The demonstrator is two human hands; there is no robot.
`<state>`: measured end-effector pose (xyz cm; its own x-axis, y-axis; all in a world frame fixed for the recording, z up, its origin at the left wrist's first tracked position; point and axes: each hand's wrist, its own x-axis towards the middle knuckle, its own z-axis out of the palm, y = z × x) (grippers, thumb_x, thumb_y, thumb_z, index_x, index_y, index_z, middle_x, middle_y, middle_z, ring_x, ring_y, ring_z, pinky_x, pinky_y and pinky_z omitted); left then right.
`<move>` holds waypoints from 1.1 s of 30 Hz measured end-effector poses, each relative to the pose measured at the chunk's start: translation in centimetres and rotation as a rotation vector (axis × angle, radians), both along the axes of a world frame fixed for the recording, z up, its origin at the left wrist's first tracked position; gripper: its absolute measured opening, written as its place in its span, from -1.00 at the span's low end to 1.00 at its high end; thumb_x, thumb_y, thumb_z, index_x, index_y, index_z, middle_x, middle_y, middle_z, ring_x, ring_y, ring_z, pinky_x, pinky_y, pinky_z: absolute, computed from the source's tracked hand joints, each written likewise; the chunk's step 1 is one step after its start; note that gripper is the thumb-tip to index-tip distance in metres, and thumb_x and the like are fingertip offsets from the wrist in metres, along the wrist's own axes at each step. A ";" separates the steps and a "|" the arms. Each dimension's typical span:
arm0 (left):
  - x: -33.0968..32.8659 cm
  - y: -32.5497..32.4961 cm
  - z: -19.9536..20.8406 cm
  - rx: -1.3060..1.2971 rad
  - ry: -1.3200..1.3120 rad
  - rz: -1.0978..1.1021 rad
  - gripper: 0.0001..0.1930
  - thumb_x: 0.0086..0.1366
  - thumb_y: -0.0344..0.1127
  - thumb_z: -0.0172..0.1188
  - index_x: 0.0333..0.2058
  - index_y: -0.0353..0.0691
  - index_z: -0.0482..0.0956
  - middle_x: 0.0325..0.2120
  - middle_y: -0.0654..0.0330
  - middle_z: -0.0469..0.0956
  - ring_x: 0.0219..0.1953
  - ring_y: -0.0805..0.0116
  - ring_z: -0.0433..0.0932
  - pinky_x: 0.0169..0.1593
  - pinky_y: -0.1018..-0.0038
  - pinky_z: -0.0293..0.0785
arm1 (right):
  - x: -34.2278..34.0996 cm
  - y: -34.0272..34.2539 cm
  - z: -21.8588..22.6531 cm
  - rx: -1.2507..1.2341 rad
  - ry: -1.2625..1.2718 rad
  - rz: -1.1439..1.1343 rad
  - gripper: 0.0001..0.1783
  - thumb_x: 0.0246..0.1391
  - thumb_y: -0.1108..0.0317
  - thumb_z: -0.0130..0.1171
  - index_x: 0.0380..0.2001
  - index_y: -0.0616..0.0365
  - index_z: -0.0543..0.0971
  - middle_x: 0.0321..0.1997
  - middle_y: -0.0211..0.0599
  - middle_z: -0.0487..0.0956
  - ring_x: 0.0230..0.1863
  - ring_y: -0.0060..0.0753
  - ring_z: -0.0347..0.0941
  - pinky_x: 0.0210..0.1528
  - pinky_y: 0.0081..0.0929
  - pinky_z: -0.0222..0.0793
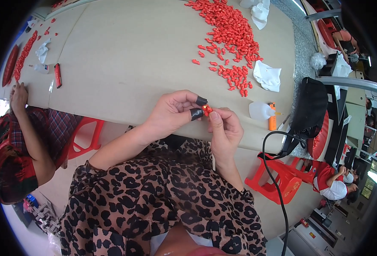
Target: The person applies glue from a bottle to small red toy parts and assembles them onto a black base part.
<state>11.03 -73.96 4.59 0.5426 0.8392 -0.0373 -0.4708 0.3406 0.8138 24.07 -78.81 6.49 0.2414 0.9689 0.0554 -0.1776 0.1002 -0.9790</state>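
Wearing a brown-and-black leopard-print fabric garment (167, 192), closest to the camera; pinching a small, shiny, red-and-gold lumpy piece (207, 110) between left hand (169, 113) (with black tape-like covers (195, 114) on thumb and forefinger) and right hand (226, 131), both pinching closed on it, over the beige tabletop (124, 64) near its edge. Possibly risking dropping it by slackening either pinch, and losing it among similar loose, glossy red pieces (236, 77) beyond.

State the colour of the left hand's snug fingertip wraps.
The snug fingertip wraps on the left hand are black, clearest in the head view.
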 end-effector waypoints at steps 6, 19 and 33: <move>-0.3 -0.1 -0.1 0.003 0.034 0.008 -0.84 0.06 -0.58 0.05 -0.32 -0.33 0.40 -0.37 0.25 0.41 -0.29 0.55 0.42 -0.15 0.61 0.35 | 0.4 -0.2 -0.3 -0.031 -0.091 0.034 -0.90 -0.02 0.48 0.01 -0.44 0.32 0.43 -0.51 -0.40 0.41 -0.54 -0.73 0.22 -0.49 -0.79 0.12; 0.1 -1.0 -0.6 0.073 0.047 0.038 -0.79 0.06 -0.66 -0.07 -0.30 -0.36 0.39 -0.36 0.24 0.44 -0.26 0.56 0.42 -0.16 0.65 0.33 | 0.8 -0.8 -0.6 -0.057 -0.264 0.010 -0.91 -0.03 0.48 0.02 -0.49 0.32 0.43 -0.57 -0.40 0.40 -0.63 -0.72 0.23 -0.60 -0.78 0.15; 0.8 -0.5 -0.4 0.100 0.003 0.048 -0.82 0.07 -0.65 -0.07 -0.32 -0.37 0.38 -0.32 0.22 0.40 -0.24 0.54 0.40 -0.14 0.62 0.33 | 1.7 0.0 0.2 -0.041 -0.313 0.059 -0.91 -0.06 0.54 0.02 -0.42 0.34 0.41 -0.50 -0.36 0.41 -0.59 -0.70 0.30 -0.55 -0.78 0.22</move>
<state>11.82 -74.49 4.16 0.5013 0.8640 0.0464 -0.4823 0.2345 0.8440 25.80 -78.85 6.73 0.1618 0.9837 0.0787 0.1282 0.0581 -0.9900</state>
